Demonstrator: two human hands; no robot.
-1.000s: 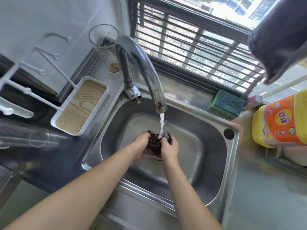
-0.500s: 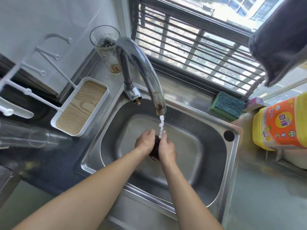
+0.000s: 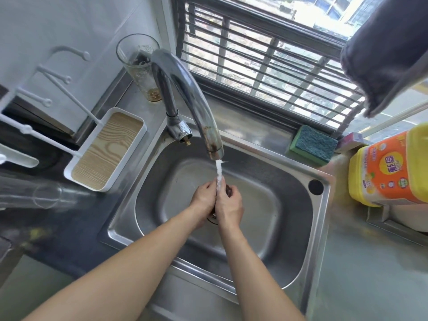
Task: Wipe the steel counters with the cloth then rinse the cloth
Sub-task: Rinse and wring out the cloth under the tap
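Both hands are down in the steel sink, squeezed together around a dark brown cloth. Only a small bunch of the cloth shows above my right hand; the rest is hidden between the palms. My left hand presses against it from the left. Water runs from the curved chrome tap straight onto the hands and cloth. The steel counter stretches to the right of the sink.
A white tray with a wood-grain base and a glass tumbler stand left of the tap. A green sponge lies on the window ledge. A yellow and orange detergent jug stands at the right, a grey towel hanging above.
The hands have closed tighter on the cloth, so much less of it shows than a second ago. Water keeps running onto them.
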